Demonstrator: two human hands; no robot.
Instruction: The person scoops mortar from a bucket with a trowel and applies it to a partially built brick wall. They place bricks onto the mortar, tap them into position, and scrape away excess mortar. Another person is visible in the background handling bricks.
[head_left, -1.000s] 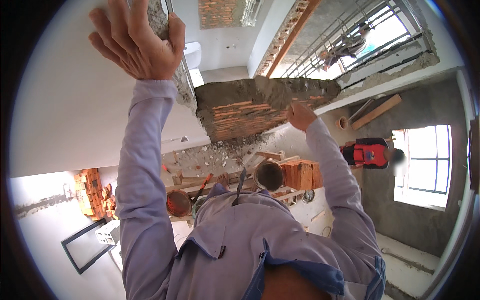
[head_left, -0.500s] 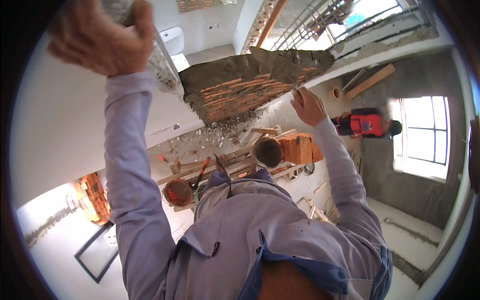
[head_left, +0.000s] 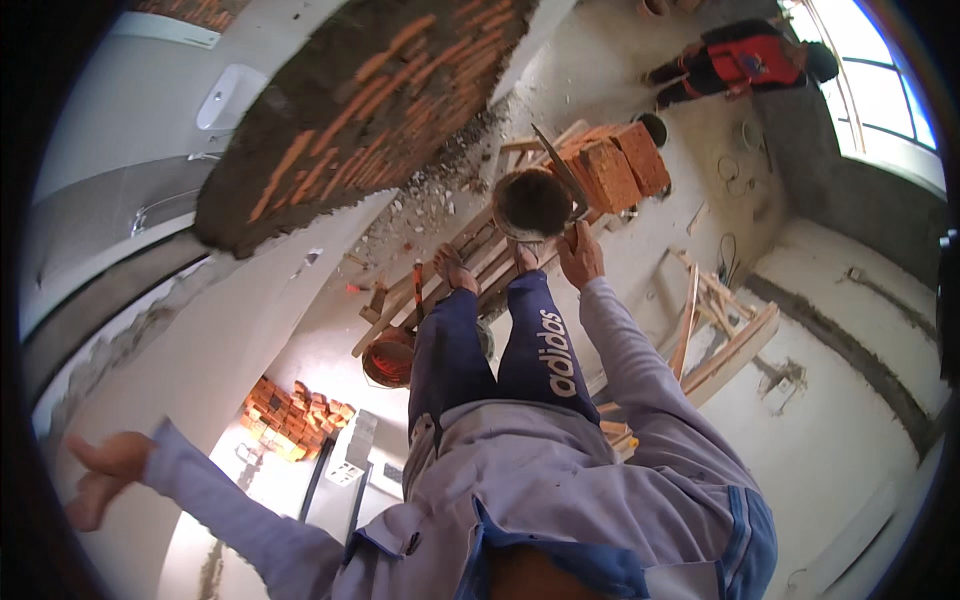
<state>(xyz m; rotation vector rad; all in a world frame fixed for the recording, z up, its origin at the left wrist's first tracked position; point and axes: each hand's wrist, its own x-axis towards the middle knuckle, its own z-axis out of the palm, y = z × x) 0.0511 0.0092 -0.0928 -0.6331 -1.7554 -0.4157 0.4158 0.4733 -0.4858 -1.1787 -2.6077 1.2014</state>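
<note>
My right hand point(head_left: 582, 258) grips a trowel point(head_left: 558, 165), its blade angled upward along the right rim of a round mortar bucket point(head_left: 530, 203). Beside the blade is a stack of red bricks point(head_left: 625, 165). My left hand point(head_left: 105, 470) is out at the lower left, fingers apart and empty, in front of a white wall point(head_left: 200, 380). Above my feet, a partly mortared brick wall point(head_left: 360, 120) shows orange brick through grey render. My feet point(head_left: 455, 268) are on wooden planks, with an orange-handled tool point(head_left: 418, 290) lying beside them.
A person in red and black point(head_left: 740, 65) is at the top right near a window. Wooden boards point(head_left: 730, 350) lean at the right. An orange bucket point(head_left: 388, 360), a brick pile point(head_left: 285, 420) and pale blocks point(head_left: 350, 445) are lower left. Rubble point(head_left: 440, 190) lies along the wall's base.
My view has swung down toward my feet. My left hand has left the wall's top edge and dropped to the lower left. My right hand has moved from the brickwork down to the bucket.
</note>
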